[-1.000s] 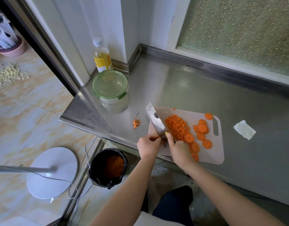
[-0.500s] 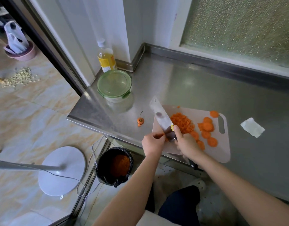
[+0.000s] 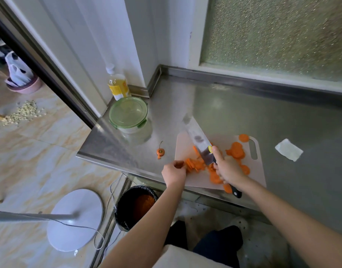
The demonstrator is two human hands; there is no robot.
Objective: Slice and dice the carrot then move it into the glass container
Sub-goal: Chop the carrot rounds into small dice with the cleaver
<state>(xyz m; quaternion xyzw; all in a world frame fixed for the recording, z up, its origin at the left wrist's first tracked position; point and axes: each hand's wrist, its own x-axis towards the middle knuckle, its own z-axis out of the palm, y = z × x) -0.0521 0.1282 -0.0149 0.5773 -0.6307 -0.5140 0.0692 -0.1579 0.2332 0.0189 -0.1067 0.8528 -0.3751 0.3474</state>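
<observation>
A pale cutting board (image 3: pixel 262 171) lies at the front edge of the steel counter. Round carrot slices (image 3: pixel 236 150) are scattered on its right half. A row of overlapping slices (image 3: pixel 195 165) lies near the board's left corner, with my left hand (image 3: pixel 174 172) pinching its end. My right hand (image 3: pixel 227 168) grips the cleaver (image 3: pixel 198 140), whose blade slants up and left over the board beside that row. The glass container (image 3: pixel 128 115) with its green lid on stands at the counter's back left.
A carrot top (image 3: pixel 160 151) lies on the steel counter (image 3: pixel 243 113) left of the board. A folded white tissue (image 3: pixel 289 149) sits to the right. An oil bottle (image 3: pixel 118 86) stands behind the container. Below the counter edge are a black bin (image 3: pixel 135 206) and a fan base (image 3: pixel 75 219).
The camera view shifted. The cleaver's blade has swung further up and left. My left hand now holds a row of slices at the board's left corner; the diced heap is no longer visible.
</observation>
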